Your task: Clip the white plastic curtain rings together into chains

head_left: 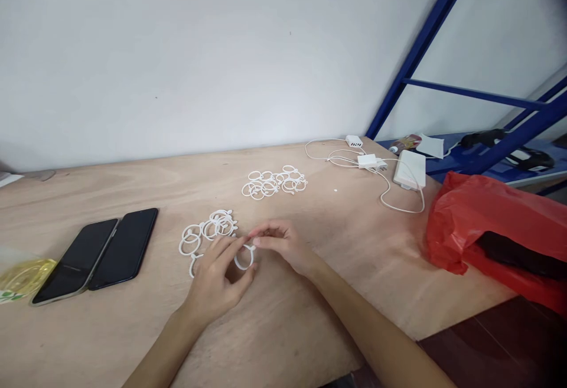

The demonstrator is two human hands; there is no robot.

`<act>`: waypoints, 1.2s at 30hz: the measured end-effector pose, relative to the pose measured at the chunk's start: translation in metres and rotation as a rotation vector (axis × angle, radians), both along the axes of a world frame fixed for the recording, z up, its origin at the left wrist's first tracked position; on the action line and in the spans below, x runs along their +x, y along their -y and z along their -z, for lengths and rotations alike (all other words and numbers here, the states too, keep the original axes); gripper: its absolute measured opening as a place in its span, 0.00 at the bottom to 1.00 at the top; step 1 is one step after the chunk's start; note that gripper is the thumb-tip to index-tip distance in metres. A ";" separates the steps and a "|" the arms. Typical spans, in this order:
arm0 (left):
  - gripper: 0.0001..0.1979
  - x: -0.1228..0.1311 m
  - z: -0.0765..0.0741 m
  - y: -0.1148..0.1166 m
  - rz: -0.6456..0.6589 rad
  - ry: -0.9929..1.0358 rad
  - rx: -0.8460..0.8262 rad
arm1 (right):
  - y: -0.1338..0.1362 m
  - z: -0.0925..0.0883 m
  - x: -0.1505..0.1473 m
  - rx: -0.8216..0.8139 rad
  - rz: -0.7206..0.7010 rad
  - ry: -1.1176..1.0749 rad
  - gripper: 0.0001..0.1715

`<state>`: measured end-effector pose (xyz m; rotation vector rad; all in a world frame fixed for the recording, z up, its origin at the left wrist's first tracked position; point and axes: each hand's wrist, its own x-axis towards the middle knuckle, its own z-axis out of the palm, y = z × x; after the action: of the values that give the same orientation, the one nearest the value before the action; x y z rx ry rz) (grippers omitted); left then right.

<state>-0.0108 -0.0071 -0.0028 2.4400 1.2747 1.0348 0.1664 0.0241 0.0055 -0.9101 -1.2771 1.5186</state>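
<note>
In the head view, we have a white ring (252,256) between both hands, above or on the wooden table (287,329) (which, we cannot tell). Our left hand (219,281) grips it between thumb and fingers; our right hand (286,246) pinches near its tab (253,248). We'd do well to steady the ring left-handed and press gently, clear of the nearby ring pile (217,222).

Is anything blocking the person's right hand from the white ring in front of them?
Nothing visible: the right hand is at the top of the white ring, while the left hand curves around it.
</note>
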 end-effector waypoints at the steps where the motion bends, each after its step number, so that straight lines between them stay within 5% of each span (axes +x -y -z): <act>1: 0.23 0.000 0.000 0.000 0.000 -0.037 0.007 | -0.003 0.001 0.003 0.030 0.075 0.065 0.07; 5: 0.28 -0.001 0.000 0.001 -0.027 -0.122 -0.003 | -0.016 0.010 0.021 0.288 0.488 0.618 0.10; 7: 0.27 -0.001 0.000 0.002 -0.033 -0.121 -0.010 | -0.021 0.015 0.032 0.416 0.585 0.922 0.17; 13: 0.22 0.002 0.001 0.003 0.001 -0.114 -0.037 | -0.029 0.023 0.044 0.331 0.458 1.365 0.32; 19: 0.22 0.003 0.001 0.003 0.011 -0.089 -0.035 | -0.030 0.025 0.040 0.318 0.377 1.420 0.31; 27: 0.21 0.002 0.003 0.003 0.018 -0.091 -0.038 | -0.032 0.024 0.040 0.428 0.632 1.287 0.16; 31: 0.20 0.002 0.002 0.003 0.022 -0.092 -0.049 | -0.031 0.026 0.041 0.505 0.555 1.271 0.23; 36: 0.20 0.003 0.001 0.003 0.014 -0.092 -0.047 | -0.031 0.028 0.041 0.498 0.502 1.266 0.17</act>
<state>-0.0078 -0.0102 -0.0040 2.4833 1.2928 0.8888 0.2077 0.0551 -0.0222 -1.7467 -1.9158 0.0632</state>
